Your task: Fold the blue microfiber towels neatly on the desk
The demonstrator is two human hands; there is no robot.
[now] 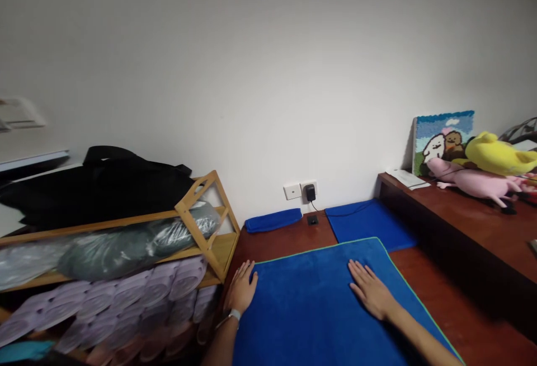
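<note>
A large blue cloth [306, 299] with a light green edge lies spread over the reddish-brown tabletop [279, 243]. My left hand [242, 287] rests at the cloth's left edge near its far left corner, fingers stretched forward, with a band on the wrist. On the right part of the cloth my right hand [371, 290] lies flat, its fingers apart and nothing in it. Behind the cloth are a folded blue cloth [273, 220] by the wall and another flat blue cloth [369, 223] farther right.
A wooden rack [191, 226] at left holds a black bag [104, 187], plastic-wrapped items and lilac slippers [155, 282]. A black plug [310, 192] sits in the wall socket. On the raised right surface lie a pink plush [474, 180], a yellow plush [499, 154] and a picture [444, 131].
</note>
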